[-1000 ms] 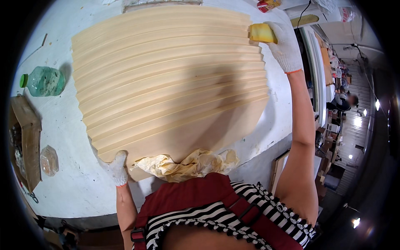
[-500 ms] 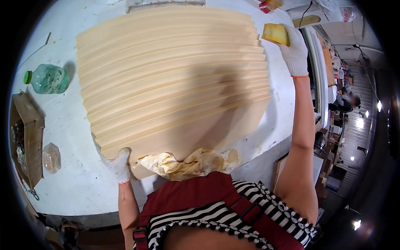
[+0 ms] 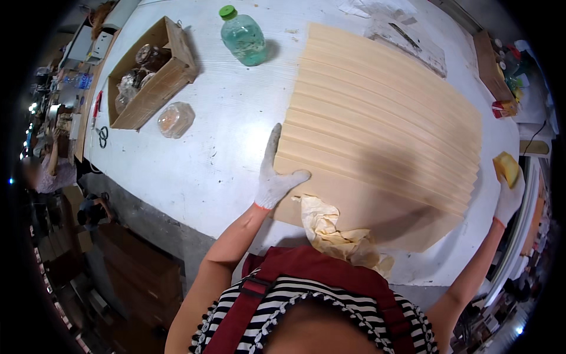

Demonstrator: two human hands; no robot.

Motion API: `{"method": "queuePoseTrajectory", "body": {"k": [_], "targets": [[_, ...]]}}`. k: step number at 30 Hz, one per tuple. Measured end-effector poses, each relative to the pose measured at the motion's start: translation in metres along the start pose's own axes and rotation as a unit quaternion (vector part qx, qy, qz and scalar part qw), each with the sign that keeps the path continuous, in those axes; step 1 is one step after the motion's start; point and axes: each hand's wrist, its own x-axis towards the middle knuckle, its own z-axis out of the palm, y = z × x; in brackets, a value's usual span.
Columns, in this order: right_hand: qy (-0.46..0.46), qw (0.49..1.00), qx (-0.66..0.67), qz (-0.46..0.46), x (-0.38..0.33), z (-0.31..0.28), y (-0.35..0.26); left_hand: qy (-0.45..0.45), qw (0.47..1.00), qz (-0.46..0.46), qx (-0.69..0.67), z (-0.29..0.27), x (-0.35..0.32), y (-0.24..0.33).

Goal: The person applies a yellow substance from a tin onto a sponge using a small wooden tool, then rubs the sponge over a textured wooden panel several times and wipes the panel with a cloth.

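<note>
A fanned stack of thin cream-coloured sheets (image 3: pixel 377 118) lies on the white table, their edges overlapping in steps. My left hand (image 3: pixel 277 183), in a whitish knitted glove, rests at the stack's near left edge. Its thumb spreads over the top sheet, and its fingers stretch along the side. Beyond the stack's right side, my gloved right hand (image 3: pixel 509 194) grips a yellow sponge (image 3: pixel 506 168) and is apart from the sheets. A crumpled cream cloth (image 3: pixel 330 227) lies over the front edge of the stack, against my dark red apron (image 3: pixel 306 259).
On the white table (image 3: pixel 218 171) stand a green-capped bottle (image 3: pixel 244 38) and a wooden box (image 3: pixel 159 88) of wrapped items. Near them are a clear faceted container (image 3: pixel 175 120) and scissors (image 3: pixel 102 137). A whitish slab (image 3: pixel 413 44) lies behind the stack. People work in the left background.
The view has swung left, so the stack appears farther right. My left hand's fingers now stretch along the stack's side. The sponge is still in my right hand, now nearer the stack's front.
</note>
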Motion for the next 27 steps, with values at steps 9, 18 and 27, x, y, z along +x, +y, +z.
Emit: {"method": "queuePoseTrajectory", "body": {"k": [9, 18, 27], "targets": [[-0.045, 0.614, 0.718, 0.325, -0.171, 0.030, -0.116, 0.091, 0.960, 0.167, 0.208, 0.005, -0.024, 0.049], [-0.229, 0.470, 0.779, 0.346, -0.269, 0.050, -0.302, -0.151, 0.987, -0.050, -0.028, 0.070, -0.109, 0.096], [-0.195, 0.930, 0.215, -0.226, -0.290, 0.041, -0.258, 0.043, 0.995, 0.043, -0.073, 0.007, -0.081, 0.096]]}}
